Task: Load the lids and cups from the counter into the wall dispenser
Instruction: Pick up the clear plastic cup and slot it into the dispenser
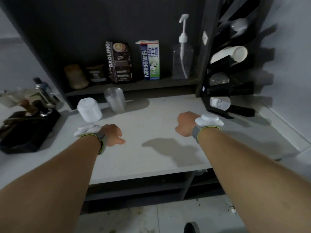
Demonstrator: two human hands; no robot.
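Observation:
A stack of white lids (89, 109) wrapped in clear plastic stands at the back left of the white counter (151, 153). Beside it, to the right, is an upturned stack of clear plastic cups (115, 101). The black wall dispenser (235, 64) hangs at the right, with white cups (232, 54), clear lids (219, 79) and white lids (219, 103) showing in its slots. My left hand (113, 135) hovers over the counter just below and right of the lid stack, fingers curled, holding nothing. My right hand (185, 123) hovers near the dispenser's bottom, also curled and empty.
On the dark shelf behind stand a coffee bag (119, 62), a milk carton (150, 60), a pump bottle (182, 56) and two jars (76, 76). A black tray with coffee tools (28, 125) sits at the left. Both wrists carry white devices on straps.

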